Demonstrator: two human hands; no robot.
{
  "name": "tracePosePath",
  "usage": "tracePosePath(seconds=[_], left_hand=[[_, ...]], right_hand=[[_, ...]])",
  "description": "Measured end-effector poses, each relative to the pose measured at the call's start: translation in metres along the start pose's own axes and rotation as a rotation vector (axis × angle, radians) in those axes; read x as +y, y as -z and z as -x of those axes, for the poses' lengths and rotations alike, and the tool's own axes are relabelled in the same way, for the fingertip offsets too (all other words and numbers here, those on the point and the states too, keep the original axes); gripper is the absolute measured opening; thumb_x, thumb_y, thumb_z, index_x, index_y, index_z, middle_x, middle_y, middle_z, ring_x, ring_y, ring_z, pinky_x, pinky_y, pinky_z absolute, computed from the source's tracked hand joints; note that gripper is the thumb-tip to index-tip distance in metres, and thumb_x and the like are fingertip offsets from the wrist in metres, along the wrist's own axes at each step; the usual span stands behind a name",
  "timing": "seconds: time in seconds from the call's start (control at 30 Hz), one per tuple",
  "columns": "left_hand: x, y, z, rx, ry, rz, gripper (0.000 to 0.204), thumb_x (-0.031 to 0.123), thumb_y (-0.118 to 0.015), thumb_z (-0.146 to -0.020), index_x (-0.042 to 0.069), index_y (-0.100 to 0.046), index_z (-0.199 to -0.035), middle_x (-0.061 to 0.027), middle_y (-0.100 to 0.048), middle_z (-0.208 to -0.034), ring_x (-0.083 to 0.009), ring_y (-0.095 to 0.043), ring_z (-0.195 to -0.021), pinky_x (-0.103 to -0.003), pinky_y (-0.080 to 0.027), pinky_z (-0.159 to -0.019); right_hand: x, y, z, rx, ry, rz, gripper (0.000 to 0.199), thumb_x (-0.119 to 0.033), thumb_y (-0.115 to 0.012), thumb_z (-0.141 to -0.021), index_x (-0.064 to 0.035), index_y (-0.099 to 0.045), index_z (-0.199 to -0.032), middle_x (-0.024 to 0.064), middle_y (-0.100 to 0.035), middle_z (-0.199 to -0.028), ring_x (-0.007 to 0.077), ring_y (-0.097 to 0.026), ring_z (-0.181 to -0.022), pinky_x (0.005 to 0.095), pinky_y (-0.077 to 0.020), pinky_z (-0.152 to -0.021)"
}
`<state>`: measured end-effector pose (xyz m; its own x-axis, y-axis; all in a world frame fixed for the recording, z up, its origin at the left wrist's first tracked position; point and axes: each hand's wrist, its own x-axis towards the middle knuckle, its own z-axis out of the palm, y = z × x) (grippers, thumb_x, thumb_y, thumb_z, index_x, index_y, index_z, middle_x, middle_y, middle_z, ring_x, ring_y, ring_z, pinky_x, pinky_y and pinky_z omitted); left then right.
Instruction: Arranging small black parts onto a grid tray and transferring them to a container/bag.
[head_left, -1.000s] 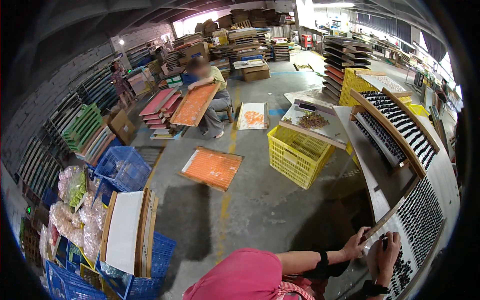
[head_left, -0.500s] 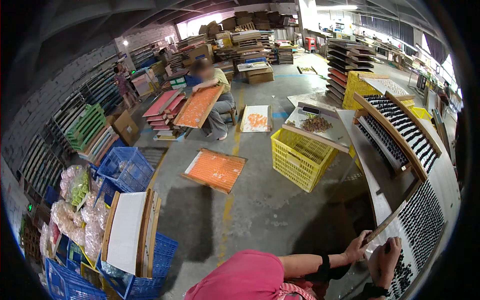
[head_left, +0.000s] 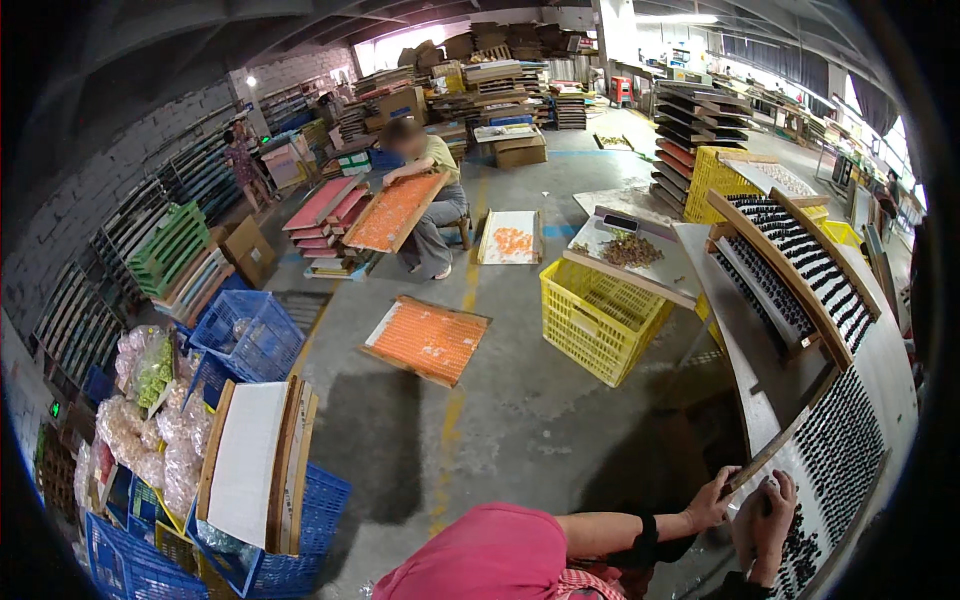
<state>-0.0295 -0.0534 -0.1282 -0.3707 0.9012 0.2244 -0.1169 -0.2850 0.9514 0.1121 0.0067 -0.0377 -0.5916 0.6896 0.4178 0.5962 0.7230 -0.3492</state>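
Observation:
A long white table runs along my right side. Wooden-framed trays on it hold rows of small dark pieces. My left hand grips the near corner of the wooden frame of the closest tray. My right hand hovers just beside it over the dark pieces, fingers curled, with a small pale spot at the fingertips. Whether it holds anything is unclear. A pink cloth lies below my forearms.
A yellow crate stands on the concrete floor by the table. A tray of orange pieces lies flat on the floor. A seated person farther back holds another orange tray. Blue crates, boards and bagged goods are at the left.
My two hands stay at the tray's near corner and have shifted only slightly. The seated person still holds the orange tray.

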Motion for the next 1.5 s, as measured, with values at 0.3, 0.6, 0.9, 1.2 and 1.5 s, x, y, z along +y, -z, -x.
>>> tracePosePath(seconds=[0.3, 0.6, 0.9, 1.2, 1.5], left_hand=[[0.028, 0.019, -0.007, 0.017, 0.041, -0.108, 0.039, 0.010, -0.056, -0.085, 0.002, -0.045, -0.121, -0.0107, -0.054, -0.108, -0.0201, -0.052, -0.099, -0.031, -0.042, -0.087], [0.032, 0.022, -0.008, -0.106, 0.116, 0.010, 0.037, 0.006, -0.052, -0.091, -0.003, -0.039, -0.125, -0.0085, -0.050, -0.114, -0.0151, -0.051, -0.103, -0.028, -0.040, -0.092], [0.040, 0.017, -0.003, -0.160, 0.165, -0.037, 0.038, 0.005, -0.051, -0.092, -0.002, -0.038, -0.126, -0.0104, -0.050, -0.114, -0.0166, -0.051, -0.103, -0.029, -0.041, -0.091], [0.037, 0.019, -0.007, -0.064, -0.048, -0.173, 0.038, 0.008, -0.054, -0.087, 0.001, -0.043, -0.122, -0.0077, -0.053, -0.105, -0.0156, -0.050, -0.090, -0.030, -0.043, -0.081], [0.021, 0.007, -0.001, -0.082, 0.077, 0.027, 0.041, 0.004, -0.053, -0.089, 0.002, -0.036, -0.126, -0.0150, -0.055, -0.108, -0.0166, -0.054, -0.101, -0.031, -0.044, -0.086]], right_hand=[[-0.040, 0.026, -0.013, -0.089, 0.018, 0.038, 0.020, -0.012, -0.058, -0.078, -0.0022, -0.062, -0.095, 0.0179, -0.057, -0.116, 0.0364, -0.049, -0.114, 0.0457, -0.0357, -0.100], [-0.029, 0.075, 0.073, 0.056, -0.268, 0.339, 0.064, -0.046, -0.066, -0.076, -0.0195, -0.049, -0.132, 0.0095, -0.035, -0.145, 0.0346, -0.028, -0.135, 0.0537, -0.0220, -0.107], [-0.007, 0.042, 0.046, -0.107, -0.254, 0.455, 0.077, -0.063, -0.052, -0.079, -0.0264, -0.029, -0.143, 0.0076, -0.021, -0.151, 0.0337, -0.018, -0.139, 0.0636, -0.0175, -0.106], [0.007, 0.042, 0.006, -0.120, -0.159, 0.151, 0.055, -0.032, -0.064, -0.077, -0.0040, -0.052, -0.124, 0.0169, -0.046, -0.132, 0.0378, -0.040, -0.122, 0.0444, -0.0314, -0.104], [0.025, 0.028, 0.019, -0.043, -0.075, 0.110, 0.036, -0.016, -0.055, -0.085, 0.0077, -0.052, -0.111, 0.0215, -0.049, -0.116, 0.0384, -0.046, -0.108, 0.0404, -0.0363, -0.096]])
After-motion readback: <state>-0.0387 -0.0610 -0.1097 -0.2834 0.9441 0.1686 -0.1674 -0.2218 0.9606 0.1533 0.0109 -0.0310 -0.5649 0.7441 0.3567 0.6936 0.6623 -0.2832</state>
